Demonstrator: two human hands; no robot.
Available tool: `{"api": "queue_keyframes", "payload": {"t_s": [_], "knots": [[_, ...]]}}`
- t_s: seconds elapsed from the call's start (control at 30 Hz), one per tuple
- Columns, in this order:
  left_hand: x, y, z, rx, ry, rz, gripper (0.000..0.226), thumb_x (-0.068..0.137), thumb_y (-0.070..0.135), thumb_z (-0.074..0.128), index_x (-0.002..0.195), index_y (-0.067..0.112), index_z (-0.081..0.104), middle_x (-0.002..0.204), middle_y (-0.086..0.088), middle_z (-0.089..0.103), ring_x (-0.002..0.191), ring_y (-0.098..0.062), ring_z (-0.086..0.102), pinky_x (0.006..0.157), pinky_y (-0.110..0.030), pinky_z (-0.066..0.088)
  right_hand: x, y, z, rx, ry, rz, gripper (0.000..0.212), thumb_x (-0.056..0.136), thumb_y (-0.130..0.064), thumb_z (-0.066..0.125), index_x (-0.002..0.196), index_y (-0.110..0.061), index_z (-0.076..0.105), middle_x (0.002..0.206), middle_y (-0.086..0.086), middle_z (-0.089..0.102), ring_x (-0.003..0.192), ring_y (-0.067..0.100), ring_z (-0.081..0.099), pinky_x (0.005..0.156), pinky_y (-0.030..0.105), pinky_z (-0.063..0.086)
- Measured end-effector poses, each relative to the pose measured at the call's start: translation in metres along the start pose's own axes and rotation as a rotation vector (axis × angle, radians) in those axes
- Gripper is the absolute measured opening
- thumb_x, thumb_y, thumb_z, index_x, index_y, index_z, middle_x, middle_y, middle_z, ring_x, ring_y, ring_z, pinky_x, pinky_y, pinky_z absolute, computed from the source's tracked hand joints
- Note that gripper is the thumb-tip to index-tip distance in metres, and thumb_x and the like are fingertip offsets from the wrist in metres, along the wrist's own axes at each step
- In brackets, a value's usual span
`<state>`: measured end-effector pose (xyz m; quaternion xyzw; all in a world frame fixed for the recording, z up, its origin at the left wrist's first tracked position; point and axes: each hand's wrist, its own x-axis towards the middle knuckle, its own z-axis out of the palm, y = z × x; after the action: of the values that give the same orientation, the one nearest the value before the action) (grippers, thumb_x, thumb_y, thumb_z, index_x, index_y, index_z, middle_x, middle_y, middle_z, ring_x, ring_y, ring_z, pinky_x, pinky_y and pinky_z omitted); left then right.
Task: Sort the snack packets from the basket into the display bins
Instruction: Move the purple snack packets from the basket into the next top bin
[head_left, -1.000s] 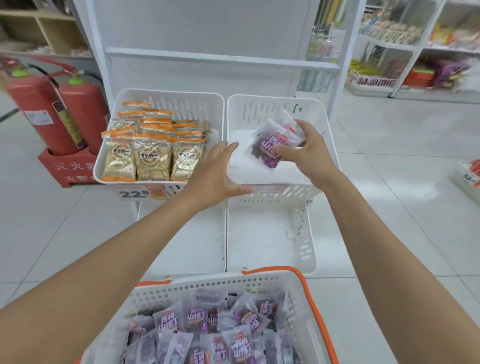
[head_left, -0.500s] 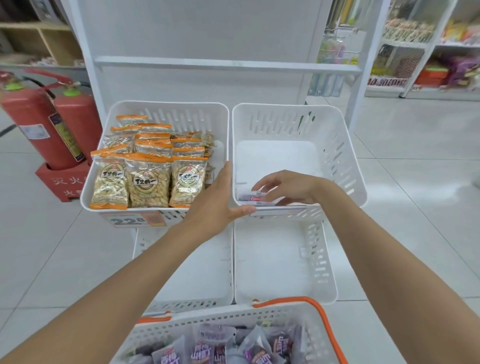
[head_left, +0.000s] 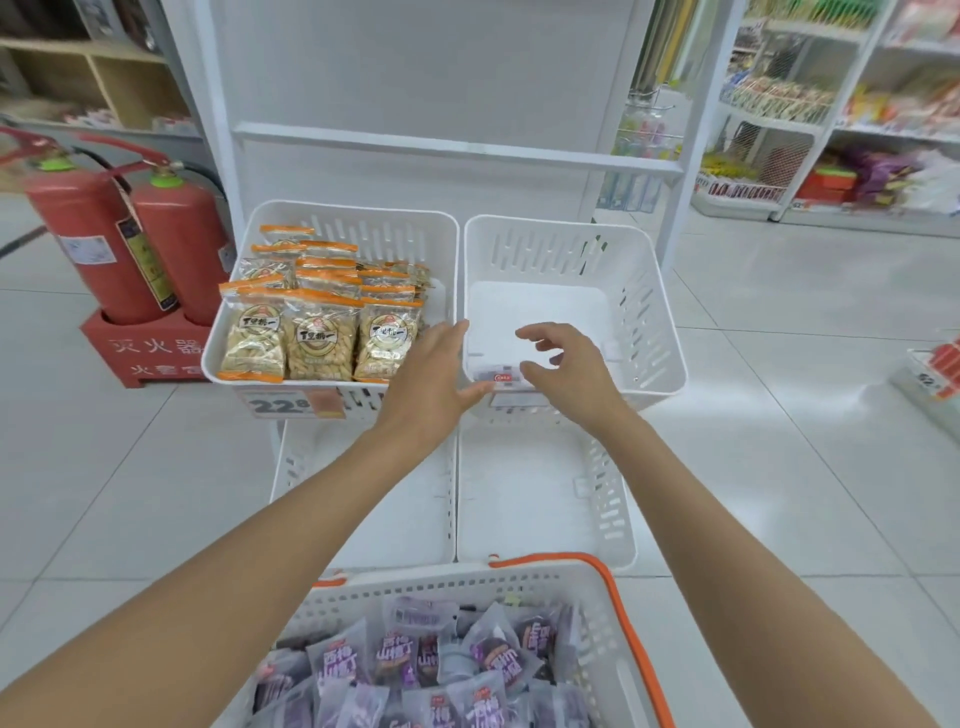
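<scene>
A person's right hand (head_left: 569, 364), grip wide and empty, hovers just above a snack packet (head_left: 501, 378) at the near wall of the bin (head_left: 662, 312). The left hand (head_left: 431, 382), also wide, rests beside it. Further packets (head_left: 395, 660) from the basket (head_left: 441, 587) would best line up behind it.
</scene>
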<state>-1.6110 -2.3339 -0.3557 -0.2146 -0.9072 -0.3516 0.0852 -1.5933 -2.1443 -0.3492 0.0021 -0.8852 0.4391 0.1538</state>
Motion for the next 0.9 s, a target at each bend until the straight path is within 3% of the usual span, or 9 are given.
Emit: {"api": "queue_keyframes", "payload": {"t_s": [0.17,0.3,0.4,0.5,0.57,0.63,0.77,0.83,0.9], "knots": [[-0.068,-0.008,0.001,-0.052,-0.03,-0.049,0.047,0.089,0.027,0.071,0.132,0.018,0.053,0.124,-0.002,0.053,0.101,-0.015,0.053,0.087,-0.031,0.044,-0.095,-0.007,0.024,0.144,-0.06,0.125,0.022,0.085,-0.001,0.063,0.093,-0.021,0.067,0.084,-0.009,0.064,0.066,0.001,0.055,0.065,0.015,0.047],[-0.139,-0.047,0.018,-0.096,-0.22,-0.202,0.052,0.09,0.033,0.07,0.135,0.018,0.05,0.13,-0.003,0.053,0.098,-0.012,0.052,0.081,-0.027,0.043,-0.176,0.04,0.063,0.05,-0.483,0.398,0.023,0.087,-0.007,0.064,0.108,-0.015,0.068,0.096,0.0,0.066,0.084,0.012,0.062,0.084,0.032,0.055],[-0.189,-0.077,0.028,-0.132,-0.334,-0.295,0.053,0.088,0.035,0.072,0.135,0.018,0.051,0.131,-0.003,0.053,0.1,-0.014,0.057,0.084,-0.029,0.048,-0.227,0.067,0.088,-0.198,-0.61,0.509,0.033,0.092,-0.013,0.059,0.125,-0.014,0.063,0.113,0.004,0.067,0.104,0.02,0.063,0.093,0.03,0.049],[-0.226,-0.097,0.036,-0.15,-0.392,-0.357,0.051,0.088,0.036,0.071,0.133,0.02,0.052,0.132,-0.001,0.052,0.101,-0.015,0.058,0.085,-0.03,0.051,-0.259,0.091,0.113,-0.324,-0.674,0.45,0.051,0.097,-0.012,0.051,0.147,-0.017,0.041,0.135,0.008,0.056,0.104,0.024,0.062,0.086,0.032,0.052],[-0.24,-0.104,0.043,-0.139,-0.4,-0.386,0.049,0.089,0.036,0.071,0.132,0.021,0.053,0.137,-0.001,0.048,0.104,-0.017,0.058,0.089,-0.032,0.051,-0.269,0.104,0.127,-0.572,-0.718,0.319,0.057,0.097,-0.013,0.049,0.151,-0.021,0.031,0.143,0.008,0.048,0.118,0.025,0.052,0.097,0.035,0.044],[-0.248,-0.106,0.05,-0.134,-0.415,-0.388,0.045,0.089,0.034,0.071,0.129,0.023,0.054,0.139,-0.001,0.047,0.104,-0.019,0.058,0.093,-0.037,0.05,-0.27,0.112,0.133,-0.785,-0.713,0.166,0.047,0.093,-0.013,0.052,0.139,-0.018,0.049,0.136,0.007,0.054,0.128,0.03,0.045,0.105,0.039,0.036],[-0.253,-0.093,0.056,-0.31,-0.459,-0.421,0.065,0.085,0.023,0.076,0.141,0.026,0.041,0.139,0.005,0.045,0.107,-0.014,0.056,0.079,-0.028,0.051,-0.255,0.087,0.117,-0.426,-0.676,0.209,0.017,0.094,-0.008,0.055,0.093,0.0,0.07,0.092,0.013,0.065,0.09,0.033,0.062,0.076,0.031,0.044],[-0.252,-0.081,0.055,-0.503,-0.557,-0.485,0.089,0.081,0.018,0.08,0.151,0.026,0.025,0.133,0.008,0.042,0.117,-0.013,0.048,0.08,-0.021,0.046,-0.244,0.062,0.112,-0.27,-0.559,0.212,0.015,0.096,-0.012,0.058,0.096,-0.006,0.071,0.097,0.005,0.065,0.089,0.023,0.059,0.082,0.031,0.045],[-0.251,-0.072,0.052,-0.617,-0.637,-0.54,0.079,0.082,0.018,0.079,0.147,0.016,0.035,0.121,0.007,0.053,0.105,-0.011,0.056,0.08,-0.021,0.048,-0.238,0.039,0.118,-0.138,-0.473,0.17,0.013,0.095,-0.013,0.06,0.103,-0.01,0.07,0.104,0.006,0.065,0.092,0.02,0.06,0.083,0.03,0.048]]}}
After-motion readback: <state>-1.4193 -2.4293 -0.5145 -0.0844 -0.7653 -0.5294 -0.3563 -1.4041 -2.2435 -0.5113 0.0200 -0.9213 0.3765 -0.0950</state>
